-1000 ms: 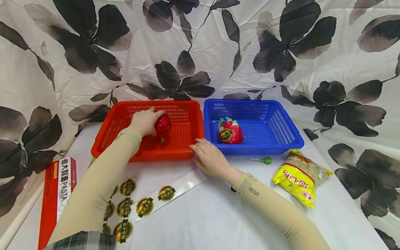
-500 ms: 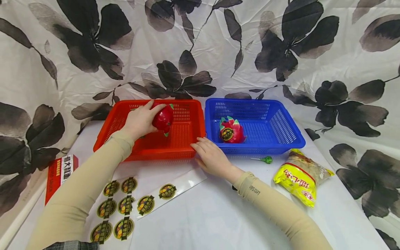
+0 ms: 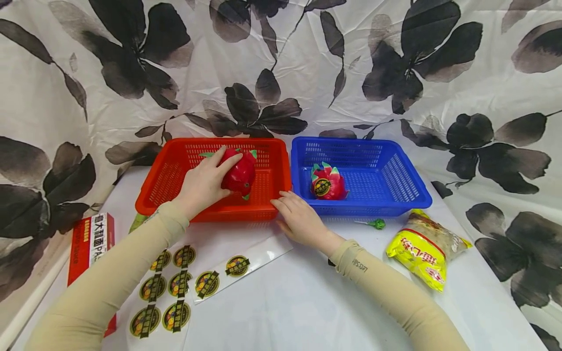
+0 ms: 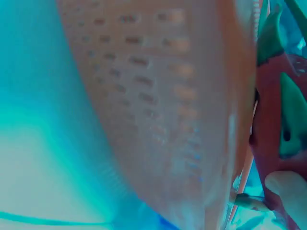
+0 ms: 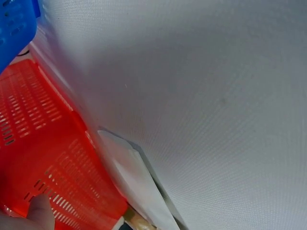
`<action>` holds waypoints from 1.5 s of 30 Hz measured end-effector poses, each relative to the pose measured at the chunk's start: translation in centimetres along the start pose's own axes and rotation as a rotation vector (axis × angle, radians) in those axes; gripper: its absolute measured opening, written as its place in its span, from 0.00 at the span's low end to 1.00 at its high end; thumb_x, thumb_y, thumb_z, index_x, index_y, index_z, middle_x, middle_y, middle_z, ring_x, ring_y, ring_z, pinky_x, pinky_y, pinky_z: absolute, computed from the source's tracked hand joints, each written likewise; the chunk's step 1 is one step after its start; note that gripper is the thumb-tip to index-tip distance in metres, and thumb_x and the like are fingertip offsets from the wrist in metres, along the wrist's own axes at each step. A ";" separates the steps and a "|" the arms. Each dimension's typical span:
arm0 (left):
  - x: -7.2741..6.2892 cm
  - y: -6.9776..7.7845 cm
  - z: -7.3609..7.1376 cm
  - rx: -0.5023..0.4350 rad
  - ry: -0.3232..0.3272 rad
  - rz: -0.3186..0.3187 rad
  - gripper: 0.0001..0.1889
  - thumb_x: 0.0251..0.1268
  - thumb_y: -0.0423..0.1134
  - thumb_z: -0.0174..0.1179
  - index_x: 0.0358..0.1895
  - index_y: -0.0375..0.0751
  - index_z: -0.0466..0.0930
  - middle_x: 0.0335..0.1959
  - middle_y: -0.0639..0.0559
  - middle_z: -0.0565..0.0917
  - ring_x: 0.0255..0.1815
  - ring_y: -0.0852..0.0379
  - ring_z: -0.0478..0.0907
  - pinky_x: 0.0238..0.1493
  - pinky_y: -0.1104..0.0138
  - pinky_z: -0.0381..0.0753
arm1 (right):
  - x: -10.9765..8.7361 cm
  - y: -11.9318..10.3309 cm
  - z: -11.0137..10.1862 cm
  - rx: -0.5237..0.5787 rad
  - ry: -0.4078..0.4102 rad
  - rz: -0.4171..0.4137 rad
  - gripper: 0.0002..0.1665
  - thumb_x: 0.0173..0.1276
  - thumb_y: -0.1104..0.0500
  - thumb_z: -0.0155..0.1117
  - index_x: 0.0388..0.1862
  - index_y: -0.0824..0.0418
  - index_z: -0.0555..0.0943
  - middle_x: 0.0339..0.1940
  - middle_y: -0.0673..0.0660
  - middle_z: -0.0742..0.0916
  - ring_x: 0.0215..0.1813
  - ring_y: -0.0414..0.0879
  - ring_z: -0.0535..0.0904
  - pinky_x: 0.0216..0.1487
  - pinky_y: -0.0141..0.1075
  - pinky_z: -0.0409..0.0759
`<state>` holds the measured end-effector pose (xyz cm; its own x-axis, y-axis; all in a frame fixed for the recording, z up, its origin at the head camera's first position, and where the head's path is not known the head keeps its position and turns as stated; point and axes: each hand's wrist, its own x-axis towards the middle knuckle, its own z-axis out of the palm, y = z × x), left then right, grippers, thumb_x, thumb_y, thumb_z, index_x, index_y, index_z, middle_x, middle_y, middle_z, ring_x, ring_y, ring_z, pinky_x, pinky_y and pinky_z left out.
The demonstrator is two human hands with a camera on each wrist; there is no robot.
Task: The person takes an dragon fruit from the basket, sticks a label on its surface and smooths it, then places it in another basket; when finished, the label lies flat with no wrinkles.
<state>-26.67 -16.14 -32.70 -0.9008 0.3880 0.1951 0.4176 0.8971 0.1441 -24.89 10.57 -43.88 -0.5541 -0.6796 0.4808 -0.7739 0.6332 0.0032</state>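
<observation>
My left hand [image 3: 204,183] holds a red dragon fruit [image 3: 241,175] with green tips inside or just above the red basket [image 3: 210,214]; the hand covers part of the fruit. In the left wrist view, my thumb [image 4: 288,189] presses against the fruit's skin. My right hand [image 3: 303,219] rests with fairly straight fingers at the front right corner of the red basket. A second dragon fruit [image 3: 331,185], with a round black-and-gold sticker [image 3: 322,187] on it, lies in the left part of the blue basket [image 3: 369,209].
Sheets of round stickers [image 3: 153,287] lie in front of the red basket, with a sticker strip [image 3: 263,258] beside them. A pasta box [image 3: 83,243] is at the left. Right of centre are a green lollipop [image 3: 376,224] and a yellow food bag [image 3: 421,253]. Floral cloth hangs behind.
The left hand has shifted to the right with the dragon fruit, which has turned somewhat. The right hand stays at the red basket's corner. The camera view has shifted slightly.
</observation>
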 end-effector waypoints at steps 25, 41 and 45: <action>-5.2 1.5 -0.1 0.010 0.359 0.188 0.44 0.48 0.32 0.84 0.73 0.43 0.74 0.75 0.29 0.72 0.63 0.29 0.80 0.43 0.41 0.91 | 0.1 -0.2 0.0 0.020 -0.014 0.011 0.29 0.67 0.62 0.76 0.64 0.69 0.79 0.58 0.64 0.88 0.71 0.61 0.80 0.80 0.52 0.72; -9.0 2.8 1.6 -0.006 0.579 0.481 0.48 0.35 0.31 0.89 0.68 0.44 0.76 0.67 0.26 0.77 0.58 0.27 0.83 0.42 0.42 0.91 | 0.1 -0.2 -0.3 0.047 -0.051 0.035 0.30 0.67 0.61 0.76 0.65 0.69 0.79 0.60 0.65 0.88 0.73 0.62 0.79 0.80 0.53 0.71; -9.6 3.3 2.0 -0.011 0.602 0.534 0.53 0.28 0.39 0.92 0.69 0.43 0.76 0.66 0.26 0.79 0.58 0.28 0.84 0.43 0.44 0.91 | 0.1 -0.3 -0.4 0.050 -0.053 0.041 0.28 0.67 0.61 0.76 0.63 0.70 0.79 0.59 0.65 0.88 0.73 0.62 0.79 0.80 0.53 0.72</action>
<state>-16.86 -16.51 -36.03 -0.3617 0.5803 0.7297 0.7777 0.6194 -0.1072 -24.58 10.48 -43.46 -0.5996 -0.6732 0.4327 -0.7641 0.6424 -0.0593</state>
